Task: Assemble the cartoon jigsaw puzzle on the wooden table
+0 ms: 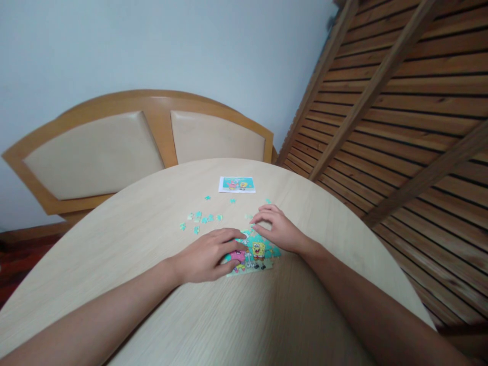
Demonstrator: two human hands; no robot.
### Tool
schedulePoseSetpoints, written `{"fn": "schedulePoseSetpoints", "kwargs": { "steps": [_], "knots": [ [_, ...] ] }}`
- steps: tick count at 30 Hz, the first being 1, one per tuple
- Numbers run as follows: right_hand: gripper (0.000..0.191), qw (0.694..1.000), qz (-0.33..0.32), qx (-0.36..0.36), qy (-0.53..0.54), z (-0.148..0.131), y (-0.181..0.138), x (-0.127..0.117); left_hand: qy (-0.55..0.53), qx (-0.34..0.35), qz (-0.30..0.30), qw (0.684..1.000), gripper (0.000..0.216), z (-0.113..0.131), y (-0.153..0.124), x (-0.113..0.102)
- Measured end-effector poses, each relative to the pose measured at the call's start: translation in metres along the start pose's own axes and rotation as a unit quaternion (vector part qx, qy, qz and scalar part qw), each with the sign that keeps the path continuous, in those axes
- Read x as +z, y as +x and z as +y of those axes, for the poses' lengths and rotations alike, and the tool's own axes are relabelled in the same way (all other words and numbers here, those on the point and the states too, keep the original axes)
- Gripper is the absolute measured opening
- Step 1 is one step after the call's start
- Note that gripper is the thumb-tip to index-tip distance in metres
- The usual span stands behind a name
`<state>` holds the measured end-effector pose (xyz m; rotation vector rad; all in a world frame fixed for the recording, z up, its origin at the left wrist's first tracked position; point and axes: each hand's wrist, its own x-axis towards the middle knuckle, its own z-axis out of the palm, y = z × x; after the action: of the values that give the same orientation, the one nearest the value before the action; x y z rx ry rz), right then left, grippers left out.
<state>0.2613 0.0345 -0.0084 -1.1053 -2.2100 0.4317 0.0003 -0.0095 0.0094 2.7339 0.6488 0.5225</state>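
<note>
Resting on the left part of the joined puzzle (259,250), the left hand (206,255) has its fingers apart and its thumb well out, gripping nothing that shows; it seems laid there to steady the joined pieces on the table (145,229). At the far right corner of the puzzle, the right hand (281,231) is curled, thumb and forefinger fairly narrow; whether a piece sits between them I cannot tell. Both hands block the view: the left hides part of the puzzle's left side, the right covers some of its far edge. Beyond the puzzle and to its left lies a scatter of loose pieces (205,220), mostly turquoise, probably spread so each shape shows; a few more lie farther beyond, one just past the right hand's fingers. Straight beyond the puzzle and those pieces, a printed card (238,185) shows similar cartoon figures, upright to the near side, likely so it can be glanced at. Past the table, beyond and left of the puzzle, stands a padded wooden backrest (160,129) before a pale wall (171,46), with slatted wooden panelling (381,112) rising to the puzzle's right
</note>
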Motion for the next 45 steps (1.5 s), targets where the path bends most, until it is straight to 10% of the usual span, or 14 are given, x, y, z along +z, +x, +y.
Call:
{"fn": "schedulePoseSetpoints", "kwargs": {
  "steps": [41, 45],
  "knots": [
    [0.007, 0.994, -0.024, -0.106, 0.004, -0.002, 0.0, -0.001, 0.0, 0.01, 0.009, 1.0, 0.028, 0.001, 0.002, 0.001],
    [0.016, 0.994, -0.038, -0.107, -0.003, -0.001, 0.0, -0.001, 0.029, -0.074, 0.036, 0.996, 0.023, -0.004, 0.006, -0.014]
  ]
}}
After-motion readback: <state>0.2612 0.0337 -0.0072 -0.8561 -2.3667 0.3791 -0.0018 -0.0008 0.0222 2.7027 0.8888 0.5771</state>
